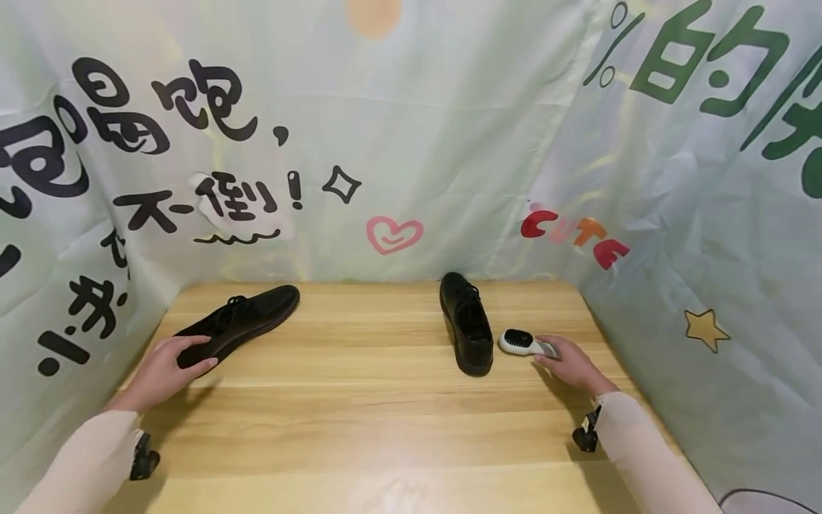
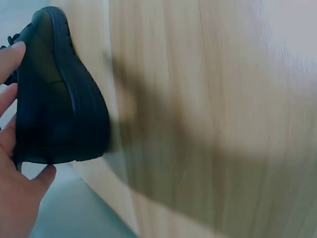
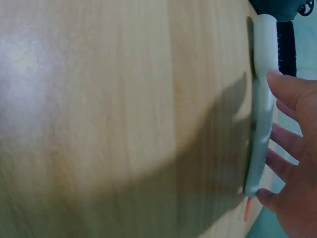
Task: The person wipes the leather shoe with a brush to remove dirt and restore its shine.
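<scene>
At the table's left side lies a black lace-up shoe (image 1: 257, 314), its toe pointing to the back right. My left hand (image 1: 163, 368) holds it at the heel end, thumb on the near side and fingers over the opening. The left wrist view shows the thumb (image 2: 45, 179) at the heel. On the right, my right hand (image 1: 574, 364) grips the handle of a white shoe brush (image 1: 521, 344) with black bristles. The bristles face up, and the thumb (image 3: 282, 83) lies along the handle in the right wrist view. An orange-red tip (image 3: 247, 209) shows at the handle's end.
A second black lace-up shoe (image 1: 467, 328) stands just left of the brush, toe toward the back wall. Printed fabric (image 1: 449, 143) encloses the wooden table (image 1: 359, 414) at the back and both sides. Black wrist devices (image 1: 144, 457) are strapped to both wrists.
</scene>
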`<state>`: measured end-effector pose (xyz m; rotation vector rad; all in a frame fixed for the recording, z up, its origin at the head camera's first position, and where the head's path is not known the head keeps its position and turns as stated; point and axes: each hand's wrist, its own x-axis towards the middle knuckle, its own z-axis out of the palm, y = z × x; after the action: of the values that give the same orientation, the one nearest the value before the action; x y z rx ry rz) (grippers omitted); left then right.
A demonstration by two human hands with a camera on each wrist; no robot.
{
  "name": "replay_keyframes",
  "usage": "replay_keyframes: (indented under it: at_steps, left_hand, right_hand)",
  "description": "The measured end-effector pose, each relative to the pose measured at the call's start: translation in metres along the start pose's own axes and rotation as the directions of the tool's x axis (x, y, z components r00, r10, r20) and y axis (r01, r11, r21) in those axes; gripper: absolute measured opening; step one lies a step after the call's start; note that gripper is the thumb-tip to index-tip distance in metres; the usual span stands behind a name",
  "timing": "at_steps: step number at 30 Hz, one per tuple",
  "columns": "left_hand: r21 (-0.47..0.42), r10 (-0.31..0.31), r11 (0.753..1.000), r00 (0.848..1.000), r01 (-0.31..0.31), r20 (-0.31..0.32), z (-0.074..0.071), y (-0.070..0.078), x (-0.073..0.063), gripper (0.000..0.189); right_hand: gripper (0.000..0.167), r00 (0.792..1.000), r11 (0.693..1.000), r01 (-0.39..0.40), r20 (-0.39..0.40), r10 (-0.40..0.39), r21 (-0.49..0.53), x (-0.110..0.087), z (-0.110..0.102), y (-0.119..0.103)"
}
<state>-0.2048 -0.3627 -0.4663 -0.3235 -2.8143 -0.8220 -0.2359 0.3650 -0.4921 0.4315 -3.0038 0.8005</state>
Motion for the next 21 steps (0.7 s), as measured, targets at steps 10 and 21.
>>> replay_keyframes:
  at_steps: [10,21]
  left_hand:
    - [-0.013,-0.07,0.998,0.989,0.069,-0.129,0.019,-0.007,0.003,0.037]
    - [-0.039,-0.079,0.997,0.979,0.073,-0.19,0.021,-0.011,0.008,0.022]
  right_hand:
    - [0.039,0.992,0.997,-0.063,-0.115,0.058,-0.034,0.002,0.011,0.008]
    - [0.035,0.989,0.998,-0.059,-0.136,0.056,-0.015,0.003,0.016,0.013]
